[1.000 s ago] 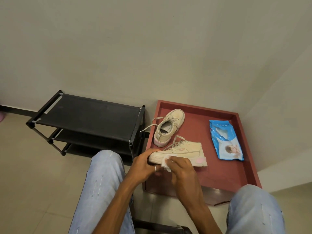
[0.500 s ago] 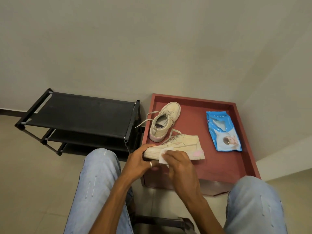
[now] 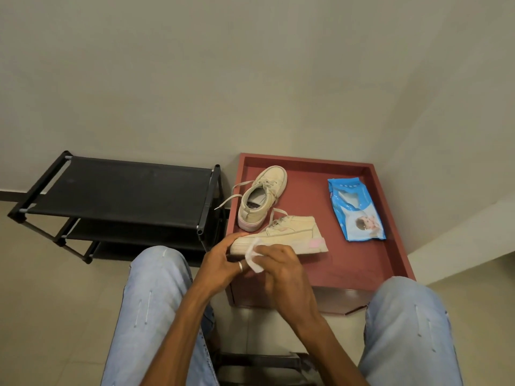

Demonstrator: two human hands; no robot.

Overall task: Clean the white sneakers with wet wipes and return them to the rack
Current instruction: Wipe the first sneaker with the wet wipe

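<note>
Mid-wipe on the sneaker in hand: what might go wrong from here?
1. The left hand grips the held sneaker only at its toe, so the right hand pressing the wipe against the sole edge may twist it loose.
2. The other sneaker has laces trailing over the tray rim toward the rack. They may snag when it is lifted.

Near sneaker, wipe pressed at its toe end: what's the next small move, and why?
Probably slide the wipe in the right hand along the sole edge of the near sneaker toward its pink heel patch. The left hand grips the toe, so the shoe looks steadied, and the wipe covers only the toe end of that edge.
</note>
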